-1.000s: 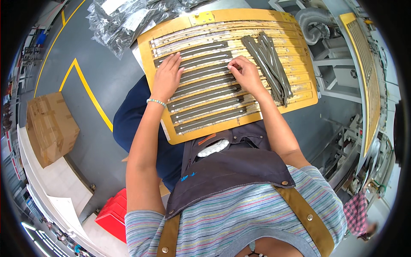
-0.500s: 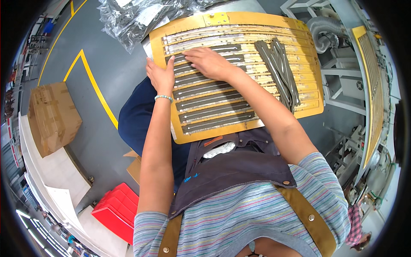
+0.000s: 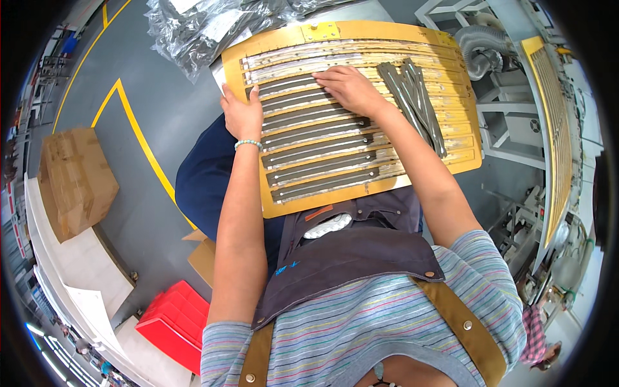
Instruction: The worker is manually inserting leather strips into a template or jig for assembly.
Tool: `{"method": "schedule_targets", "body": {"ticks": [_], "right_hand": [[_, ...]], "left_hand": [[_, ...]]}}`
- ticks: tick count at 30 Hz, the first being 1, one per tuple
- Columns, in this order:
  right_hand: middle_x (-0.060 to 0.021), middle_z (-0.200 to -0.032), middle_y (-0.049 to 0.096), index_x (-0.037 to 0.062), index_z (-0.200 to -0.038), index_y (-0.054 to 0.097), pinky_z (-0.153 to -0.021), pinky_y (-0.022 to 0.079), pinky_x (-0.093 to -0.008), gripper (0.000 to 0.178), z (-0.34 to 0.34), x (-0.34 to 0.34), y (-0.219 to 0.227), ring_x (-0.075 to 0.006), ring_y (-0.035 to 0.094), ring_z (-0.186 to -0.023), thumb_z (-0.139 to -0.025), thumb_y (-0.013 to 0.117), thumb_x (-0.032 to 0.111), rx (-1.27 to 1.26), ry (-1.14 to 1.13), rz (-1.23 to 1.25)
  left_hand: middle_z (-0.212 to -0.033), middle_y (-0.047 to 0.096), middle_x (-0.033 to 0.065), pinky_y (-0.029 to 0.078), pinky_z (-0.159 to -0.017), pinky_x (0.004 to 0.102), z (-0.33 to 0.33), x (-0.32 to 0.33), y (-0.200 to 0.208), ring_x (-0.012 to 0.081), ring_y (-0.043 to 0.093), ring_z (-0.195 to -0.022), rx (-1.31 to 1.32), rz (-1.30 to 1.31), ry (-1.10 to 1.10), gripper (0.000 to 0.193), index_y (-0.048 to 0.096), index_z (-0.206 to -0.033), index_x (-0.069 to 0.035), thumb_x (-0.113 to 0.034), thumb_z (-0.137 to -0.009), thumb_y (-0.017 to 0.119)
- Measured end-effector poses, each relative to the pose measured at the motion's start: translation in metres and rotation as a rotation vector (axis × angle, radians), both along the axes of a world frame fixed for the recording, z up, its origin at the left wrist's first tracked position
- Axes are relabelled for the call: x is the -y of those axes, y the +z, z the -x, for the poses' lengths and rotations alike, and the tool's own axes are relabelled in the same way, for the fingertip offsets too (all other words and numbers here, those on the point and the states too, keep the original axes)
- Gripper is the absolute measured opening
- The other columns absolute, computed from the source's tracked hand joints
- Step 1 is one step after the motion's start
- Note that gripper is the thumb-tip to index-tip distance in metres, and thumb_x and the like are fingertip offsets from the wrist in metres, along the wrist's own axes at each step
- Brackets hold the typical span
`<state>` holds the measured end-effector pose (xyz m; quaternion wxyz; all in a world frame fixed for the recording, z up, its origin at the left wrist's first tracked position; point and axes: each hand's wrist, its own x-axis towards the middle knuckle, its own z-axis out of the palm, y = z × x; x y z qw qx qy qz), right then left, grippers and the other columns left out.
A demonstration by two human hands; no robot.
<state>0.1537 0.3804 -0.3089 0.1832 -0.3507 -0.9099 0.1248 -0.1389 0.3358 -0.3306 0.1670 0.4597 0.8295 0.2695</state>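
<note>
your left hand (image 3: 243, 118) was spread; your right hand (image 3: 352, 91), grip impossible to tell, partly hid long dark-grey fabric-like strips (image 3: 284, 84) beneath.

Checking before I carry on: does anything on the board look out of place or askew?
Mainly the loose dark strips heaped on the yellow board, right of the right hand: they cross at a slant, unlike the neat rows.

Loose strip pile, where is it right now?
In the head view, the pile lies on the right half of the yellow board, just to the right of the right hand.
</note>
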Motion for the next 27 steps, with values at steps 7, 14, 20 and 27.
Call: {"method": "schedule_targets", "body": {"ticks": [7,14,20,27], "right_hand": [[-0.0112,-0.126,0.076,0.0046,-0.116,0.079,-0.103,0.053,-0.0437,0.023,-0.099,0.014,0.032,-0.0326,0.067,-0.119,-0.100,0.067,0.016,-0.011,-0.244,-0.024],[-0.0100,-0.119,0.078,0.0017,-0.116,0.079,-0.094,0.055,-0.0327,0.024,-0.196,0.062,0.070,-0.0204,0.073,-0.107,-0.104,0.067,0.018,-0.355,-0.836,0.131],[-0.0119,-0.106,0.076,0.0064,-0.105,0.081,-0.088,0.056,-0.0387,0.020,-0.165,0.088,0.040,-0.0288,0.072,-0.098,-0.095,0.076,0.024,-0.117,-0.845,0.234],[-0.0127,-0.092,0.071,0.0055,-0.094,0.074,-0.077,0.055,-0.0431,0.015,-0.176,0.085,0.020,-0.0312,0.070,-0.085,-0.092,0.076,0.020,-0.172,-0.944,0.171]], "left_hand": [[-0.145,0.058,0.0243,0.046,-0.112,0.0509,0.037,-0.011,-0.042,0.0419,0.057,-0.134,0.116,-0.085,-0.062,0.093,0.043,-0.160,-0.005,-0.056,-0.090,0.077],[-0.141,0.060,0.0273,0.048,-0.111,0.0469,0.036,-0.020,-0.037,0.0412,0.060,-0.130,0.161,-0.085,-0.036,0.097,0.052,-0.155,-0.001,-0.055,-0.082,0.085],[-0.143,0.058,0.0288,0.044,-0.115,0.0472,0.044,-0.018,-0.039,0.0416,0.057,-0.134,0.017,-0.151,-0.099,0.095,0.051,-0.154,0.003,-0.053,-0.085,0.085],[-0.138,0.063,0.0229,0.048,-0.109,0.0439,0.002,0.025,0.006,0.0332,0.062,-0.129,-0.371,-0.562,-0.101,0.057,0.062,-0.139,0.003,-0.034,-0.098,0.076]]}}
